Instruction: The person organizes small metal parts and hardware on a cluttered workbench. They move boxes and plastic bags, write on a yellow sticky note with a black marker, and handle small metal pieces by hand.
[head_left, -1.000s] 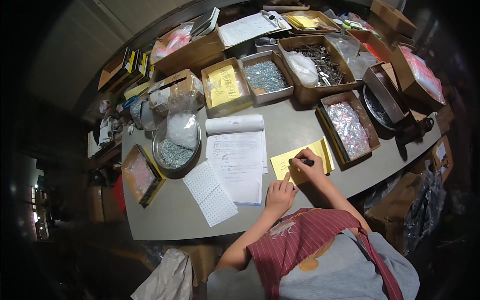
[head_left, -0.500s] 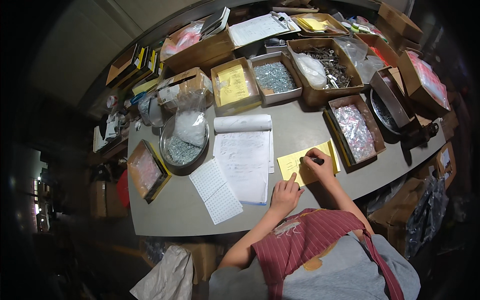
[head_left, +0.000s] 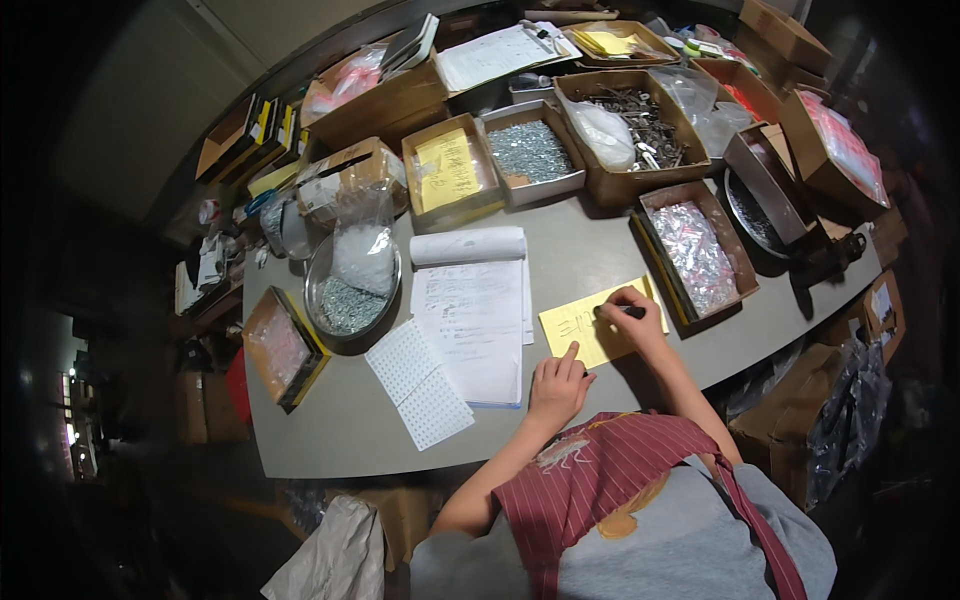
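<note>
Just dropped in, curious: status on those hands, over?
Right hand: gripping black marker over yellow paper. Left hand: fingertip on its near edge. Paper: partly written on. Cardboard box: close on the right, not covering it.

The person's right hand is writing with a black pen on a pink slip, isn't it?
Not quite: the slip is yellow, not pink, as the head view shows. The rest stands: the right hand is writing on it with a black pen.
</note>
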